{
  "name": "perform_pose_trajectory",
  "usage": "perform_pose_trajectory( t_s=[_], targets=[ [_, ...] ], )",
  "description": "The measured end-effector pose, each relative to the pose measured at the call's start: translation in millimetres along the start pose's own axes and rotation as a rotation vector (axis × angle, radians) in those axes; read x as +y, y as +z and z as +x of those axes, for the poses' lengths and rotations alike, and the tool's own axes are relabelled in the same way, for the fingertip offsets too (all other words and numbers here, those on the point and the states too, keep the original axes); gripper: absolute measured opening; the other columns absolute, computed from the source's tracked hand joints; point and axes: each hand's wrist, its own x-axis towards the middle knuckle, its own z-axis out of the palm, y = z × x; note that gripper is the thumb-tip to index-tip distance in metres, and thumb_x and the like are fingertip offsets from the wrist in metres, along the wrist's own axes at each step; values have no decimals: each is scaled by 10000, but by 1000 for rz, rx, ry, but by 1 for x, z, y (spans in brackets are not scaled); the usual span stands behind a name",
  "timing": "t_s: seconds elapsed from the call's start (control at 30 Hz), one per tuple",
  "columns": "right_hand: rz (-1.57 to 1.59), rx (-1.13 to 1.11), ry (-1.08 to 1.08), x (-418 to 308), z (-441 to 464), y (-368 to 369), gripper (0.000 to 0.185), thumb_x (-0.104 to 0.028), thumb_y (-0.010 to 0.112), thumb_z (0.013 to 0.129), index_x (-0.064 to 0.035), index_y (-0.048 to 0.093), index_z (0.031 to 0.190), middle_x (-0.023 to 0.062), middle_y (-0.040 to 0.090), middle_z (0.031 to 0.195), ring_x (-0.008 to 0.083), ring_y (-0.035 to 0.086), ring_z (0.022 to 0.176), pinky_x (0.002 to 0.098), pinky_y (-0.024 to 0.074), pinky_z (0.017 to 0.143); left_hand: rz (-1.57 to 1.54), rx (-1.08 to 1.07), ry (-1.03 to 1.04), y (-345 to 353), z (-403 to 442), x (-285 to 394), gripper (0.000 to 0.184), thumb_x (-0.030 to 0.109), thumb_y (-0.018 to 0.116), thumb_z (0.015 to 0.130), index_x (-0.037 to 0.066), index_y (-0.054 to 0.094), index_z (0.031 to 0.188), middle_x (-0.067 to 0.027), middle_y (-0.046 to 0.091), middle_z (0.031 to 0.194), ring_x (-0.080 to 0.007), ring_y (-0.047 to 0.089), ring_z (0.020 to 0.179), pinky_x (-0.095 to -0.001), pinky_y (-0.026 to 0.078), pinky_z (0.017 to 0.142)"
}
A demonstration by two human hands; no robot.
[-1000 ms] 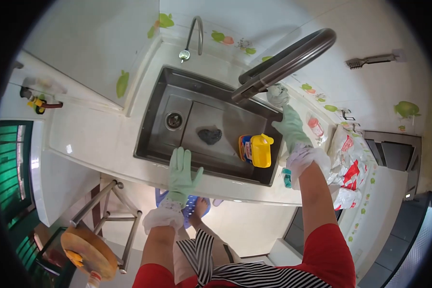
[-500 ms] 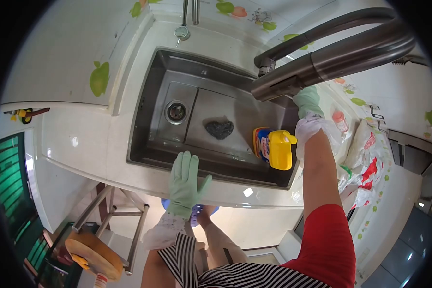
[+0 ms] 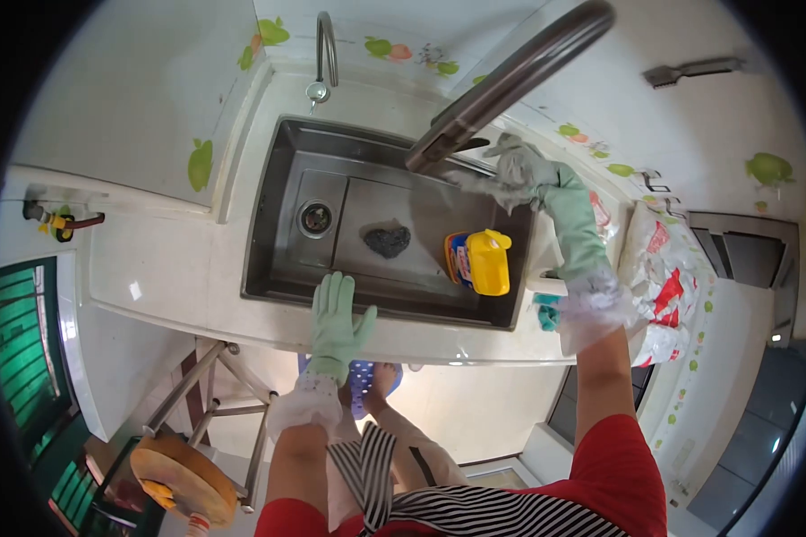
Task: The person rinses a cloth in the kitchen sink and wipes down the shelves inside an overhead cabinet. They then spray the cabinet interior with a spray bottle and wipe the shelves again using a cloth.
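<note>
My left hand (image 3: 335, 329), in a pale green glove, rests with its fingers spread on the front edge of the dark sink (image 3: 282, 179). A grey cloth (image 3: 521, 170) is gripped in my gloved right hand (image 3: 560, 201) beside the faucet (image 3: 501, 85), over the back right rim of the sink. Part of the cloth is smeared by motion. In the basin lie a dark scouring pad (image 3: 387, 240) and, near the right wall, a yellow bottle (image 3: 488, 261) with a blue label.
A thin second tap (image 3: 326, 49) stands behind the sink. White and red plastic bags (image 3: 658, 282) lie on the right counter, with a teal item (image 3: 548, 313) nearer the sink. A brush (image 3: 694, 72) hangs on the wall. Below left is a stool (image 3: 184, 479).
My right hand has come out from behind the faucet with the grey cloth, which now hangs loose over the sink's rim. My left hand stays at the front edge. The camera view has shifted.
</note>
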Motion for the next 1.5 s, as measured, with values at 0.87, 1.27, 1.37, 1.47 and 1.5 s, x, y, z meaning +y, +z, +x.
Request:
perform_pose_trajectory(
  t_s=[0.87,1.27,1.37,1.47,1.5],
  targets=[
    [1059,-268,-8,-103,-245,104,734,-419,703,1093,-66,417,1669,120,615,1486,259,617,1334,416,506,1164,-2056,-77,-457,-157,60,278,283,106,662,1118,63,674,1398,-104,766,1221,-196,745,1115,-329,621,980],
    [1298,-384,-157,-174,-231,63,476,-182,691,997,92,663,1385,195,752,1271,322,731,1138,413,587,1057,-1040,267,310,-265,63,345,445,47,759,998,32,658,1431,-94,749,1136,-208,733,1017,-321,585,921],
    [1006,-184,-211,-228,-252,60,350,-238,694,1008,52,747,1197,134,774,1068,253,743,959,365,613,910,-1218,138,55,-290,55,353,579,158,696,1079,15,487,1600,-59,731,1235,-169,689,1094,-318,560,987],
    [1093,-170,-172,-251,-263,71,264,-212,683,1027,19,791,1098,92,781,995,201,737,872,313,604,825,-1207,32,12,-285,65,344,605,224,657,1127,16,433,1648,-61,690,1381,-133,640,1207,-314,537,1047],
    [1038,-158,-206,-257,-266,74,239,-188,677,1030,10,793,1097,87,780,986,196,736,865,308,602,822,-1248,-8,-22,-275,68,341,576,238,656,1133,20,463,1630,-65,677,1413,-126,628,1234,-311,531,1059]
  ],
)
